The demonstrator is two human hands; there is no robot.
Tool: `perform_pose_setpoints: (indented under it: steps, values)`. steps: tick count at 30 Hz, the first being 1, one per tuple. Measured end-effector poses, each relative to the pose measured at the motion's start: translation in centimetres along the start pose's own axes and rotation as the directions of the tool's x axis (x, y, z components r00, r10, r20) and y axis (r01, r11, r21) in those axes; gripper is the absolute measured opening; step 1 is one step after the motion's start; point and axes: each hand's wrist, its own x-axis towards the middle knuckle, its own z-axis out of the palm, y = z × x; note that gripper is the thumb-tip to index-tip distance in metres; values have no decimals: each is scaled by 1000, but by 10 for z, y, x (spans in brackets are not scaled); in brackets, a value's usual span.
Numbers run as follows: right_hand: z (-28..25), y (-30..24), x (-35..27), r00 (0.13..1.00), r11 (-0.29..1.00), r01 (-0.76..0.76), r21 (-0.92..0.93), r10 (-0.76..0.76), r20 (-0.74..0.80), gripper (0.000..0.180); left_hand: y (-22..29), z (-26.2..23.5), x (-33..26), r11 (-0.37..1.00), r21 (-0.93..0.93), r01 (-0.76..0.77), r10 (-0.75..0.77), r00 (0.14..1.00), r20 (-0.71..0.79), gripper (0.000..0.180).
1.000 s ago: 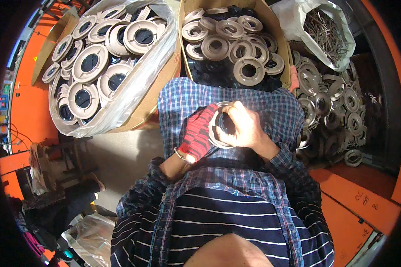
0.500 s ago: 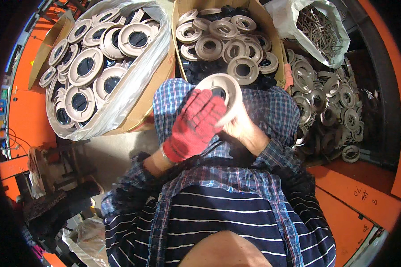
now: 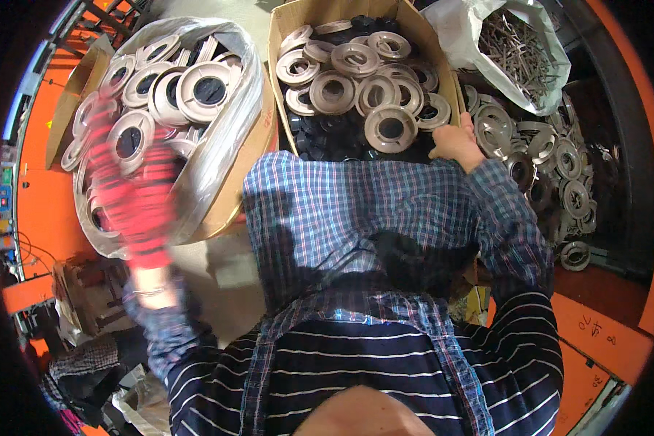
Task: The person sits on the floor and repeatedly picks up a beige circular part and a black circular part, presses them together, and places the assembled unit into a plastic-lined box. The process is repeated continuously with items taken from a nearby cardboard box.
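Beige rings [image 3: 187, 105] with dark centres crowd the plastic-lined box [image 3: 243, 102] at left; judging by these, a good share appears done. Seemingly left to handle: similar rings lying over dark parts [image 3: 320, 136] in the middle box [image 3: 444, 65]. Status of the heap [image 3: 552, 142] at right cannot be determined.

Left hand [image 3: 139, 192], in a red-and-black glove, is over the left box, blurred; its fingers look spread, but whether they pinch a ring cannot be told. Right hand [image 3: 454, 142], bare, is at the middle box's near right corner; its grip cannot be told.

Compared with the earlier frame, where both hands hold one ring above the apron [image 3: 320, 196], the hands are now wide apart. That ring cannot be singled out.
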Motion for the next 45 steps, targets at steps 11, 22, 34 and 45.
perform_pose_setpoints:
  steps: [11, 22, 34, 45]
  values:
    - [32, 28, -39, 854, 580, 296, 759, 195, -483, 21, 47, 360, -155, 881, -24, -473, 360, 636, 683, 44]
    - [-45, -99, -146, 702, 235, 616, 752, 271, -659, 57, 53, 185, -94, 357, -639, 681, 60, 666, 744, 56]
    - [-44, -157, -158, 682, 207, 673, 710, 197, -704, 66, 92, 99, -120, 409, -595, 692, -150, 694, 704, 65]
    - [-21, -150, -145, 949, -320, 312, 895, 73, -305, 46, 95, 115, -174, 571, -666, 481, -71, 837, 543, 65]
